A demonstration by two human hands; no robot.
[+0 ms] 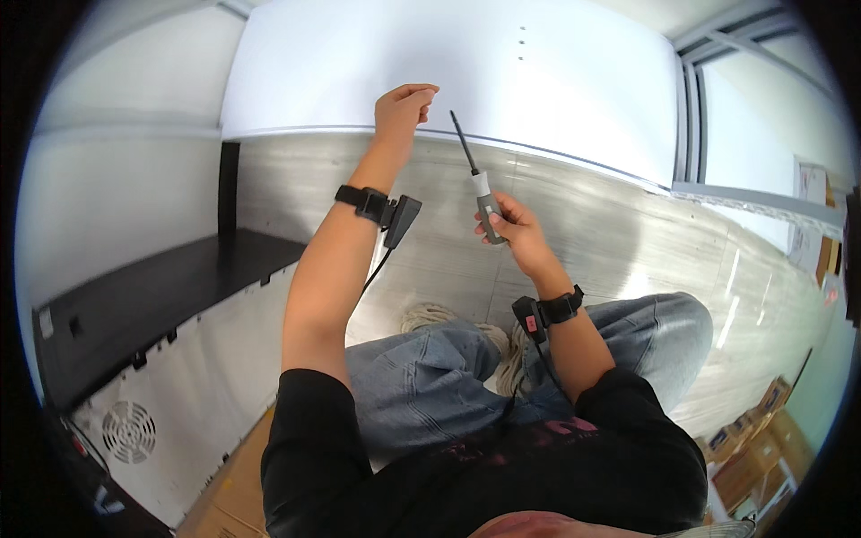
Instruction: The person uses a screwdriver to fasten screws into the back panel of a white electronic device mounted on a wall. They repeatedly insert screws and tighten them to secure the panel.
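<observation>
White panel [592, 99] ahead; pale face could scratch if struck. Grey floor [601, 224] below; anything fumbled likely lands there. Grey-handled screwdriver [481, 185] over floor, shaft angled toward panel. Right hand [522, 235] wrapped around handle, thumb along side; loosened hold could let shaft wander. Left hand [404, 109] beside screwdriver tip, fingers pinched together; anything between fingertips, cannot tell; jab possible if right wrist swings, tiny part, if there, could drop
</observation>
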